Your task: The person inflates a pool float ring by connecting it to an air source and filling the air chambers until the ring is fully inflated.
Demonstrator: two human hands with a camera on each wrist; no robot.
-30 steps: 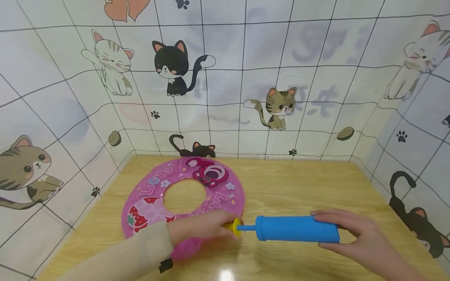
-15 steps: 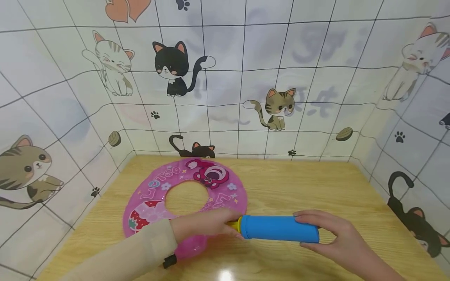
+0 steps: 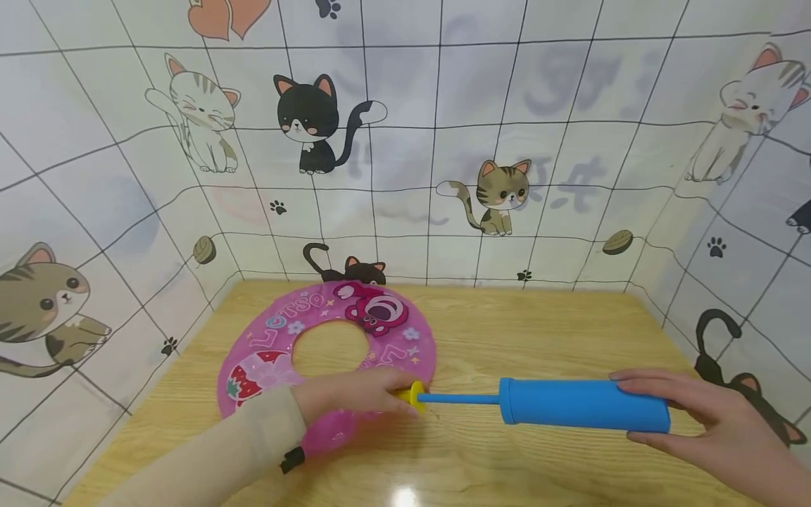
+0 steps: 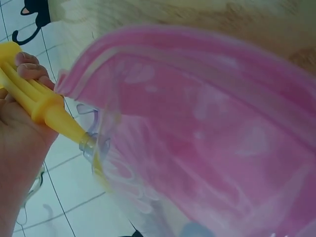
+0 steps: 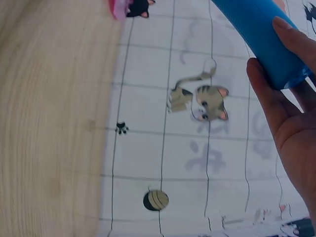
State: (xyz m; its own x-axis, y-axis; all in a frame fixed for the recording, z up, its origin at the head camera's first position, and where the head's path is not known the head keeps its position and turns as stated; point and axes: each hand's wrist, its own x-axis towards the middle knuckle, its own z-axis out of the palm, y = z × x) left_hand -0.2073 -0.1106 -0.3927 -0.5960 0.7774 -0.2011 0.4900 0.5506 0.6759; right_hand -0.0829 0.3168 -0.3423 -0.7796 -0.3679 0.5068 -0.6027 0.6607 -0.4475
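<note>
A pink swim ring [image 3: 412, 352] printed with a bear and strawberries lies on the wooden table at left. My left hand [image 3: 361, 393] is over its near right side, gripping the yellow nozzle end [image 4: 61, 121] of a hand pump. In the left wrist view, the nozzle tip sits in the ring's clear valve [image 4: 91, 145]. My right hand [image 3: 716, 419] holds the far end of the pump's blue barrel [image 3: 583, 403] between thumb and fingers. A long stretch of thin blue rod [image 3: 459, 398] shows between the barrel and the yellow flange. My left palm is partly hidden.
The wooden table [image 3: 519, 331] meets a back wall [image 3: 405, 162] and side walls covered in white grid cloth with cartoon cats. A black tab [image 3: 293, 460] pokes out beside my left sleeve [image 3: 253, 440].
The blue barrel slid left against the yellow flange, hiding the rod, then my right hand drew it back right, farther than before. My left hand stays near the same spot, shifting slightly with the ring.
</note>
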